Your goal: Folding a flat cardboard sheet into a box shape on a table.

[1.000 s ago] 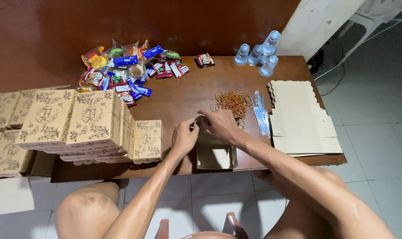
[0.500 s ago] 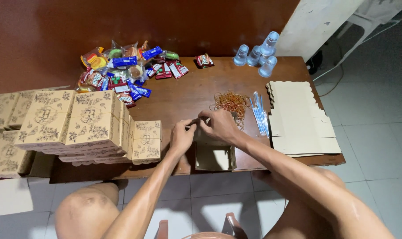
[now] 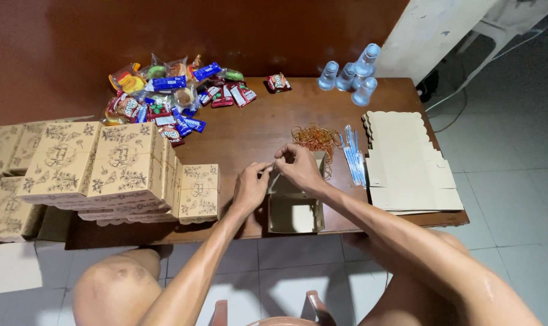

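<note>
Folding the far wall of an open cardboard box (image 3: 296, 212) at the table's (image 3: 256, 136) near edge, left hand (image 3: 250, 188) and right hand (image 3: 298, 169) pinch its flaps, apparently. Finished printed boxes (image 3: 123, 169) stand left; flat blanks (image 3: 406, 160) remain right.

One open box (image 3: 296, 212) sits under the two hands. Four clear cups (image 3: 350, 74) stand far beyond the right hand. One bundle of rubber bands (image 3: 315, 137) lies just past it, one stack of flat cartons (image 3: 406, 163) right of it.
</note>
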